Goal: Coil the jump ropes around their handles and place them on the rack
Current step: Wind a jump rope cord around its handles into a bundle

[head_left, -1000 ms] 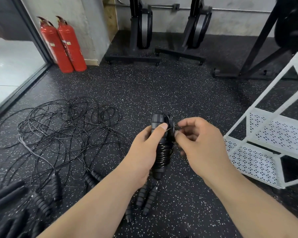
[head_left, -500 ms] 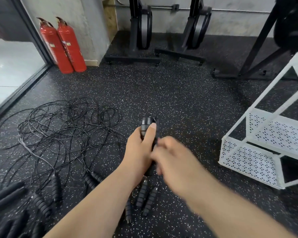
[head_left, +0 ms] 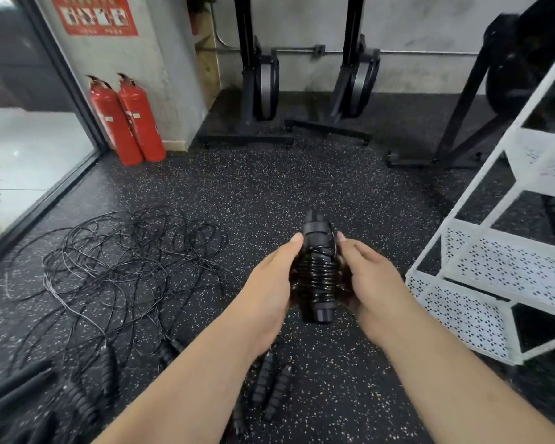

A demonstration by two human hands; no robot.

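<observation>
Gym surfaces, mostly matt

Glossy black cord coiled on matt handles [head_left: 316,274]; speckled rubber floor [head_left: 269,187]; perforated white-painted metal rack [head_left: 507,267], right; shiny red extinguishers [head_left: 129,120].

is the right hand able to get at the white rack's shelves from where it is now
Probably yes: the white rack stands just right of the right hand, shelves open, only floor between. It and the left hand hold the coiled rope.

No legible text, even on red wall poster [head_left: 94,14]
</observation>
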